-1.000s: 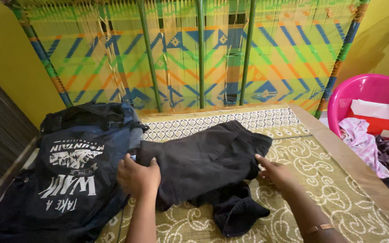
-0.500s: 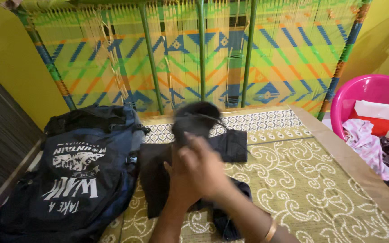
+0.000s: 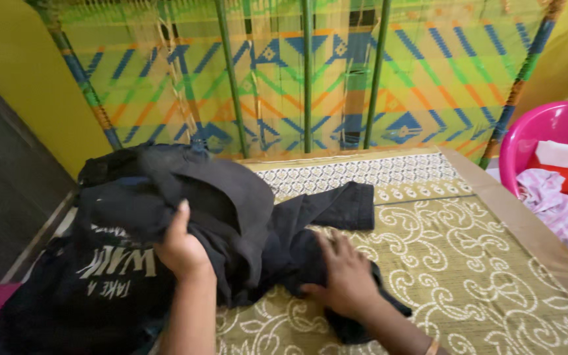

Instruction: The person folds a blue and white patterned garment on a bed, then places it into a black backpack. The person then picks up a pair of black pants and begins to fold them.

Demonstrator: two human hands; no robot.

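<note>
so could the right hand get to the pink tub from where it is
Probably yes. The right hand lies flat on the black garment, holding nothing, and only bare patterned mat lies between it and the pink tub at the mat's right edge, though it may need a stretch.

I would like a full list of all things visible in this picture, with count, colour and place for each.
black garment: 1, black, spread from the mat onto the dark pile at left, one leg or sleeve reaching right.
printed dark garment: 1, navy-black with white print, lower left, partly under the black garment.
woven mat: 1, olive with cream scrolls, under the clothes.
woven cot frame: 1, green, orange and blue, standing upright behind the mat.
pink tub: 1, pink, right edge, holding mixed clothes.
wall: yellow, at left.
left hand: 1, gripping the black garment.
right hand: 1, pressed flat on the black garment.
</note>
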